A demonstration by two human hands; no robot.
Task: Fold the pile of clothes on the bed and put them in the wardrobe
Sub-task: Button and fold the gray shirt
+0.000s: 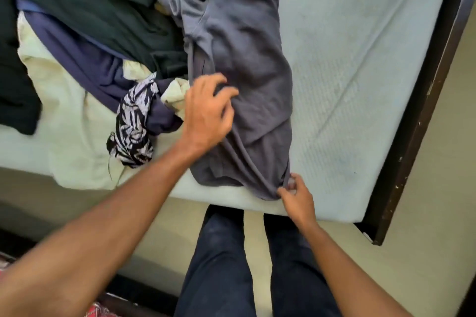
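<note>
While the right hand (pixel 296 197) pinches its hem, grey garment (pixel 247 85) beside bare mattress (pixel 360 59).

Bed (pixel 347 59) w/ grey garment (pixel 247 72), cream cloth (pixel 64 121), prob. more clothes (pixel 85 15) on it.

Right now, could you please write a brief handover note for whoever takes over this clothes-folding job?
Left hand: fingers curled into a fold midway along the grey garment.
Right hand: pinches its near corner at the bed's edge.
The grey garment lies lengthwise on the mattress, rumpled, not folded.
Pile of dark green, navy, pale yellow and patterned clothes sits to its left, unfolded.
Done: no folded item in view. Left: fold everything, then carry it to the wardrobe, out of view.
</note>
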